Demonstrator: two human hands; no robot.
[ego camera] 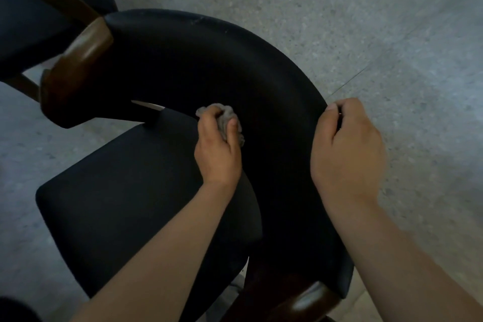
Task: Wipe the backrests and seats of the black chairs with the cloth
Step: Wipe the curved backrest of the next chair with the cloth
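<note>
A black chair fills the view, with a curved padded backrest (209, 65) and a flat black seat (125, 191) below it. My left hand (218, 149) grips a bunched grey cloth (224, 117) and presses it against the inner face of the backrest, just above the seat's rear edge. My right hand (347, 146) grips the outer top edge of the backrest, thumb on the inside and fingers curled over the far side.
Brown wooden arm ends (78, 65) cap the backrest at both sides, the other one being at the bottom (311, 300). A second black chair (39, 8) with a wooden frame stands at the top left. Grey speckled floor (366, 21) surrounds the chairs.
</note>
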